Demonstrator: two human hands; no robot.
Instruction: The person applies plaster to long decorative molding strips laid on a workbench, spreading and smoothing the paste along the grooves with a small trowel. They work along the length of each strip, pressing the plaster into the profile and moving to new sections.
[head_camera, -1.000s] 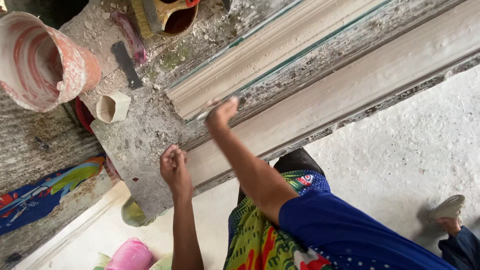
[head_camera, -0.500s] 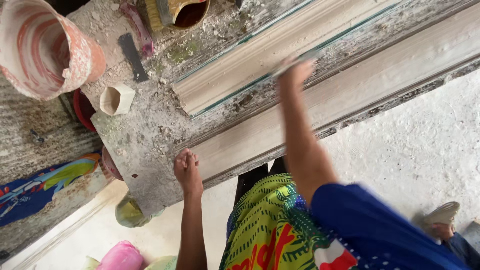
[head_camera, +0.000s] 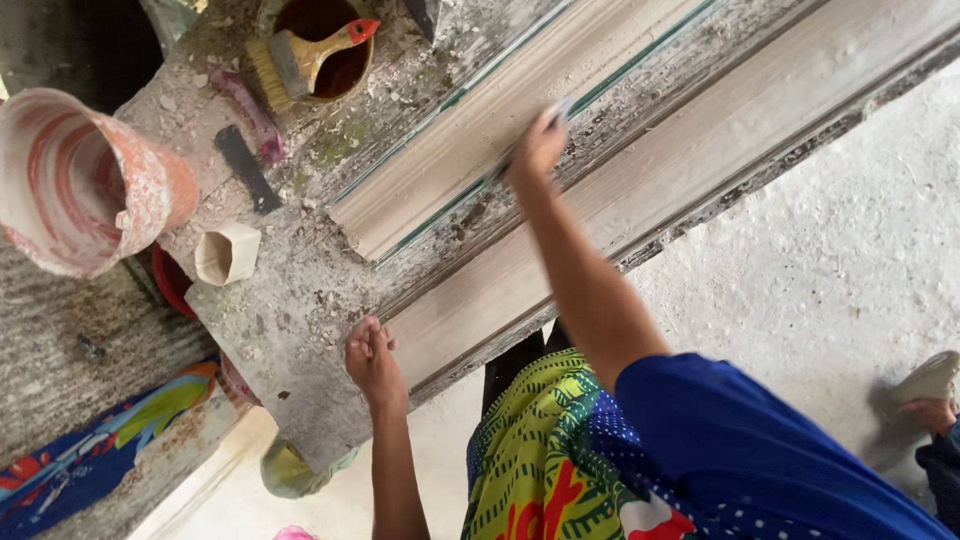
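A person in a blue top and bright patterned skirt stands at the near edge of a rough, plaster-crusted workbench (head_camera: 300, 330), seen from above. Two long pale plaster mouldings lie on it, running diagonally from the lower left to the upper right. The farther moulding (head_camera: 520, 110) ends in a square-cut face around the middle of the bench; the nearer moulding (head_camera: 700, 160) runs along the bench's near edge.

The right hand (head_camera: 538, 148) is stretched out to the near edge of the farther moulding, fingers curled around a small thin tool (head_camera: 560, 108) whose pale tip pokes out above the knuckles; what sort of tool it is cannot be made out. The left hand (head_camera: 372, 360) rests flat on the bench top just left of the nearer moulding's cut end, fingers together, gripping nothing. The two hands are well apart.

On the far left of the bench sit a plaster-smeared bucket (head_camera: 85, 180) tipped on its side, a small pale cup (head_camera: 226, 254), a dark flat blade (head_camera: 248, 168), and a paintbrush (head_camera: 300, 55) with a red-tipped handle lying across a brown pot (head_camera: 345, 70). To the right of the bench the dusty white floor (head_camera: 820, 290) lies open, with a sandalled foot (head_camera: 925, 385) at the right edge.
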